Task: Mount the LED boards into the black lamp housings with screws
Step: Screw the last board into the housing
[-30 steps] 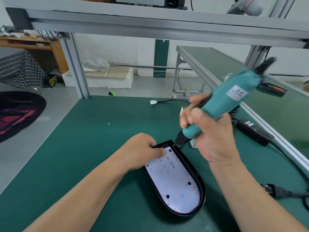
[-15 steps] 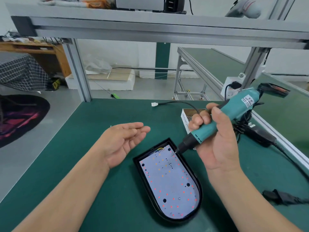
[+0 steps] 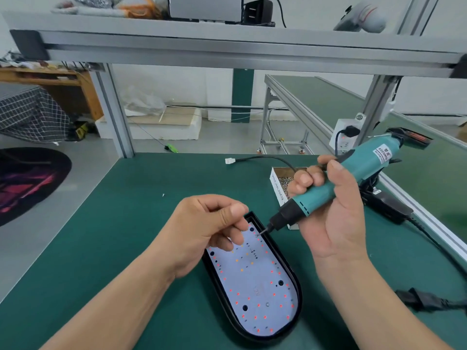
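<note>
Fastening step: my right hand [image 3: 336, 223] grips the screwdriver [image 3: 361, 166], bit on a screw [image 3: 256, 235] at the LED board's [image 3: 252, 286] far end. My left hand [image 3: 202, 228] is curled beside it; I cannot tell if it holds anything. Next, likely: drive straight.

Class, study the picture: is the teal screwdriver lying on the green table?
No: the right hand grips the teal screwdriver above the green table, its bit pointing down at the LED board.
</note>
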The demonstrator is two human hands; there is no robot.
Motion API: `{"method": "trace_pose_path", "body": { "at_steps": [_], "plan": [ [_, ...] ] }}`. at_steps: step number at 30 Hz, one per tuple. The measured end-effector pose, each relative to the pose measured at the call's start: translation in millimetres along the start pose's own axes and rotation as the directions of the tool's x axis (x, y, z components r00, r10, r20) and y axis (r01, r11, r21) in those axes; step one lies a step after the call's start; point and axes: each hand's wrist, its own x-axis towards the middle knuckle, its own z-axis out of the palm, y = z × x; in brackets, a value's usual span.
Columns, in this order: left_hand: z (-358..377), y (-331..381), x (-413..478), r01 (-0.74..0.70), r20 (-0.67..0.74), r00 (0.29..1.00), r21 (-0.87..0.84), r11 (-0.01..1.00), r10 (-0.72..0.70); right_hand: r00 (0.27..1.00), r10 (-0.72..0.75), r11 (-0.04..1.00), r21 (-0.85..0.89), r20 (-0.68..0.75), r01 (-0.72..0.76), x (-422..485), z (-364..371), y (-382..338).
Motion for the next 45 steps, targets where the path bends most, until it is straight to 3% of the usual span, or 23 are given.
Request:
{"method": "trace_pose_path", "body": {
  "at_steps": [6, 17, 37, 45],
  "plan": [
    [9, -3, -9, 0.040, 0.152, 0.988, -0.018, 0.999, -0.037, 1.000, -0.027, 0.999, 0.040, -0.013, 0.028, 3, 0, -7],
    [16, -11, -10, -0.012, 0.076, 0.997, 0.089, 0.996, 0.006, 0.998, -0.061, 0.996, 0.059, -0.018, 0.062, 2, 4, -12],
    [22, -10, -13, 0.092, 0.073, 0.994, -0.132, 0.987, -0.083, 0.998, -0.068, 0.997, 0.026, -0.006, 0.068, 1, 4, -10],
    [24, -10, -14, 0.097, 0.073, 0.993, -0.130, 0.987, -0.088, 0.998, -0.068, 0.997, 0.031, 0.005, 0.068, 0, 5, -11]
  ]
}}
